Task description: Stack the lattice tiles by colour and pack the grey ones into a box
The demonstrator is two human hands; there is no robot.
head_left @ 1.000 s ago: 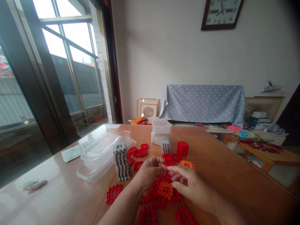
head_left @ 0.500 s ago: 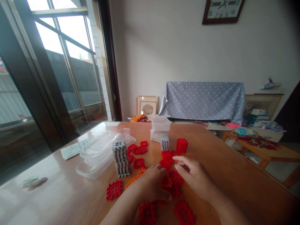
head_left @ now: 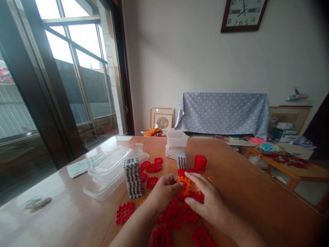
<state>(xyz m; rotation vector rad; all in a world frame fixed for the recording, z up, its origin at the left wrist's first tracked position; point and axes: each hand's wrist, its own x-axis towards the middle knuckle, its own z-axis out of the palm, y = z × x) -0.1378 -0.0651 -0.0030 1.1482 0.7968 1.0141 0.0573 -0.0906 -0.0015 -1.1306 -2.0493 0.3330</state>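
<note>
My left hand [head_left: 168, 190] pinches an orange square building tile [head_left: 185, 185] by its left edge, above a heap of red tiles [head_left: 173, 214]. Close to the orange tile's right side is my right hand [head_left: 205, 192], thumb and fingers apart; whether a fingertip touches the tile I cannot tell. A tall stack of grey tiles [head_left: 132, 178] stands left of my left hand. Beyond the hands are a shorter grey stack [head_left: 181, 160] and a red stack [head_left: 200, 163]. Single red tiles [head_left: 125, 213] lie flat around, and another orange piece is partly hidden behind my right fingers.
Clear plastic lids and trays [head_left: 110, 164] lie at the left on a paper sheet [head_left: 83, 165]. Two small clear boxes [head_left: 177, 142] are stacked at the table's far side. A small plastic packet [head_left: 37, 202] rests at the left on the wooden table [head_left: 257, 192].
My left hand has risen from the red heap and now holds an orange tile. My right hand has shifted slightly, its fingers now beside that tile. The view has tilted up a little.
</note>
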